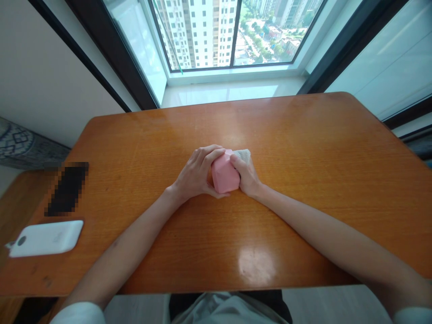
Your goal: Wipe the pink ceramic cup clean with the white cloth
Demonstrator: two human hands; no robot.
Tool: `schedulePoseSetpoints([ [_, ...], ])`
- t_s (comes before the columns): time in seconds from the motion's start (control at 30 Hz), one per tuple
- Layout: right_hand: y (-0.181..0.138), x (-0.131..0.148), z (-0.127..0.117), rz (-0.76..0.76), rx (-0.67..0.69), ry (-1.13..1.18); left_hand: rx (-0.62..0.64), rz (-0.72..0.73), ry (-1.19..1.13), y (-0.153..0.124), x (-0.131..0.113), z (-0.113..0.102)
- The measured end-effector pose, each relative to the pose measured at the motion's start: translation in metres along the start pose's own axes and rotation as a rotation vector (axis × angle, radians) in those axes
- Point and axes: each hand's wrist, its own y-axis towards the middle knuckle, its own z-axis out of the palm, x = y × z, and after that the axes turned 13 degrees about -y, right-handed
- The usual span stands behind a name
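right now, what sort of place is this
Probably a high-floor room, perhaps in a home: a wooden table stands by a window, with tall buildings outside.

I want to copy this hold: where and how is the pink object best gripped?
Likely by the left side, from the left: the blocky pink object fits between fingers and thumb of the left hand, while the right hand and pale cloth crowd its right.

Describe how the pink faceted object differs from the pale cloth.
The pink faceted object has smooth, flat faces; the pale cloth looks greyish and textured. The left hand cups the pink faceted object, while the right hand holds the pale cloth. Both are held close together.
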Motion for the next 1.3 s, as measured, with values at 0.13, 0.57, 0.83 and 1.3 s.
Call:
schedulePoseSetpoints([
  [0.13,-0.002,-0.003,-0.001,-0.054,0.017,-0.036,-0.044,-0.190,-0.216,0.000,-0.004,0.006],
  [0.57,-0.006,-0.001,-0.002,-0.162,0.089,-0.116,-0.023,-0.374,-0.446,-0.008,0.001,0.012],
  [0.83,-0.006,-0.001,-0.003,-0.160,0.101,-0.074,0.082,0.085,-0.097,-0.002,0.008,-0.002],
  [1.3,-0.005,-0.001,-0.002,-0.173,0.083,-0.068,-0.028,-0.004,-0.182,0.002,0.000,0.006],
])
